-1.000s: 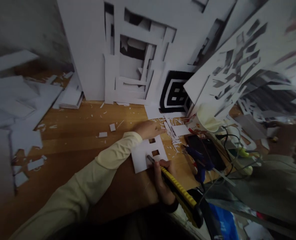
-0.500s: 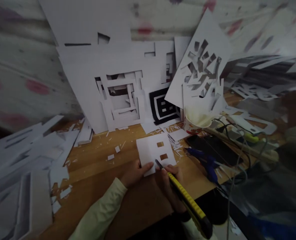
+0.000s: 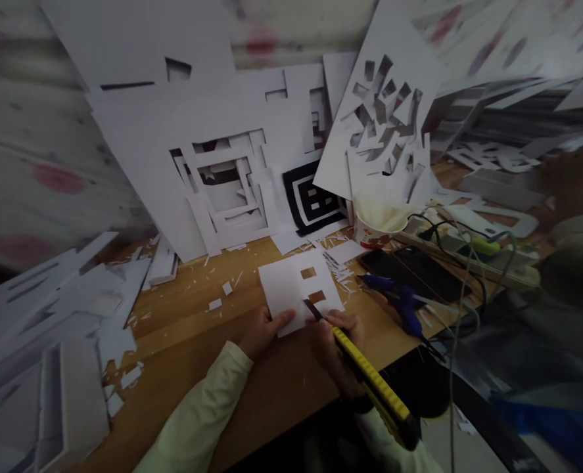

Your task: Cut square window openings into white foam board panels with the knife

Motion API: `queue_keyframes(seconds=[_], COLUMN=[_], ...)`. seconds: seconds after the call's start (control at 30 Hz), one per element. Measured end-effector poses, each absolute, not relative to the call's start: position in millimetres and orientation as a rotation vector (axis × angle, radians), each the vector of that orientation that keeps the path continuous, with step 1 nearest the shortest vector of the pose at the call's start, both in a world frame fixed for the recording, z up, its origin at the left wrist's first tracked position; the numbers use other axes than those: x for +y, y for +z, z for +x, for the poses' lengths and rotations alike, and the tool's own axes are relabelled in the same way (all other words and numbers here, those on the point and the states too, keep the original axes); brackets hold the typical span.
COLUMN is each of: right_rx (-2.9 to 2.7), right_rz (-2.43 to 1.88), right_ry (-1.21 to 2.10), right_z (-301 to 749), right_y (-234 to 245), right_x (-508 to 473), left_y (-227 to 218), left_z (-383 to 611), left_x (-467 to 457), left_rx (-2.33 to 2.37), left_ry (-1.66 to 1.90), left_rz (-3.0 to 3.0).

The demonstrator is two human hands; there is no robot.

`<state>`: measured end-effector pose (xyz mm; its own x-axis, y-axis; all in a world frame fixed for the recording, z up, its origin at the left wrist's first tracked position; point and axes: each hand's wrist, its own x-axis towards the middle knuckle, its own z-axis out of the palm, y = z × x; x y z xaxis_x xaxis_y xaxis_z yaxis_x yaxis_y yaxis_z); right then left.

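A small white card piece (image 3: 291, 289) with two square holes lies on the wooden table (image 3: 187, 341). My left hand (image 3: 261, 330) pinches its near left corner, fingers closed on the card. My right hand (image 3: 338, 341) is wrapped round a yellow and black utility knife (image 3: 370, 384), whose blade tip rests on the card just below the lower hole. The knife's handle runs back toward me to the lower right.
Large white boards with cut-out shapes (image 3: 222, 164) lean against the wall behind. A paper cup (image 3: 377, 223), a black phone (image 3: 419, 272), a blue glue gun (image 3: 399, 299) and cables lie at right. White offcuts pile up at left (image 3: 59, 322). Another person's arm shows far right (image 3: 567, 197).
My left hand came off the card's far edge and now grips its near left corner. The view tilted up and back; the knife stayed on the card by the lower hole.
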<state>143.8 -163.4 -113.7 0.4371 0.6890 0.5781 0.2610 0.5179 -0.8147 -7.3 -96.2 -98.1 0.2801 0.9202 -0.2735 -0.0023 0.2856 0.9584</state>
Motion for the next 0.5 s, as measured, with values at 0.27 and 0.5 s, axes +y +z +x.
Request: queue_keyframes(seconds=[0.27, 0.5], right_rx=[-1.192, -1.192], right_rz=[-1.114, -1.224], right_ry=[0.412, 0.392], right_z=[146.1, 147.1], right_y=[-116.7, -114.4], right_x=[-165.7, -165.1], left_y=[-99.1, -98.3], left_z=[-6.3, -8.4], left_x=[-98.2, -97.7], left_rx=[1.046, 1.053], left_ry=[0.790, 0.745], left_rz=[1.181, 1.212])
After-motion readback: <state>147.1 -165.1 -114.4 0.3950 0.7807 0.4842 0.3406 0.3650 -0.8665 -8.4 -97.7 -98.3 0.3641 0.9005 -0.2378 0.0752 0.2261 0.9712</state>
